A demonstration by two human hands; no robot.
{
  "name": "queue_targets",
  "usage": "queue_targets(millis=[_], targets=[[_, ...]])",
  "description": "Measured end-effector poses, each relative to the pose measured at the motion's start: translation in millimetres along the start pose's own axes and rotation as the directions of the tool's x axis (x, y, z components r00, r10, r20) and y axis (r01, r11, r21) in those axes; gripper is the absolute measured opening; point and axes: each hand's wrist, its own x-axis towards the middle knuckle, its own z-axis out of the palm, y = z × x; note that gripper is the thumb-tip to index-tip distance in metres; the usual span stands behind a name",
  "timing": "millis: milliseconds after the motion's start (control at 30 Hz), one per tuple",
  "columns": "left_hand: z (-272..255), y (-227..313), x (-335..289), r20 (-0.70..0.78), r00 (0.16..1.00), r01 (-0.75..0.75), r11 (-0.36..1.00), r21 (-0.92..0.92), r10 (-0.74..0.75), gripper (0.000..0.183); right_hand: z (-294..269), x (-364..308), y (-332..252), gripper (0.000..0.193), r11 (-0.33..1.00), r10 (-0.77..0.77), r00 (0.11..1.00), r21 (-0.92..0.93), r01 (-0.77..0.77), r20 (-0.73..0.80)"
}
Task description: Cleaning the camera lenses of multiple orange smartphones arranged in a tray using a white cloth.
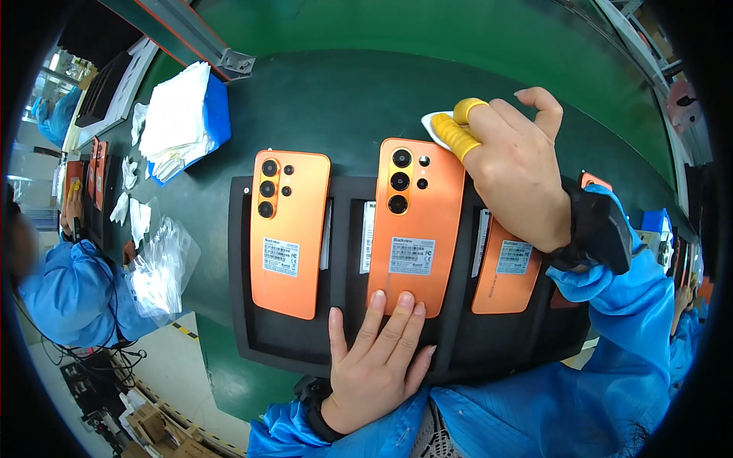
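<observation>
An orange smartphone (431,210) lies back up across a slot of a black tray (343,298), its cameras at the far end and a pale label on its back. My left hand (374,370) rests with fingers stretched and apart, fingertips on the phone's near end. At its far right corner is my right hand (515,160), yellow finger cots on two fingers, closed on a folded white cloth (431,124). Another orange phone (292,229) lies to the left in the same tray. A third phone (500,278) is partly hidden under my right wrist.
On the green table (305,99), a blue box (217,126) holds a stack of white cloths (177,118). Crumpled cloths and a clear plastic bag (162,267) lie at the left. A metal post (187,34) rises behind. A co-worker in blue (69,286) sits at far left.
</observation>
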Motion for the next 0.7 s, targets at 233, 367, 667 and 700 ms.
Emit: queue_targets(millis=[233, 367, 667, 700], targets=[[-2, -2, 1, 0.019, 1.0, 0.003, 1.0, 0.017, -0.003, 0.05, 11, -9, -32, 0.004, 0.973, -0.17, 0.964, 0.118, 0.197, -0.206], [-1, -2, 1, 0.012, 1.0, 0.006, 1.0, 0.004, -0.006, 0.049, -4, -14, -6, 0.019, 0.976, -0.214, 0.977, 0.043, 0.213, 0.014], [-1, 2, 2, 0.019, 1.0, 0.017, 1.0, 0.007, -0.018, 0.048, 14, 26, -17, 0.008, 0.944, -0.118, 0.992, 0.306, 0.123, -0.036], [0, 2, 1, 0.014, 1.0, 0.022, 1.0, 0.009, -0.022, 0.048, 10, 26, -14, 0.009, 0.946, -0.134, 0.991, 0.298, 0.128, 0.003]])
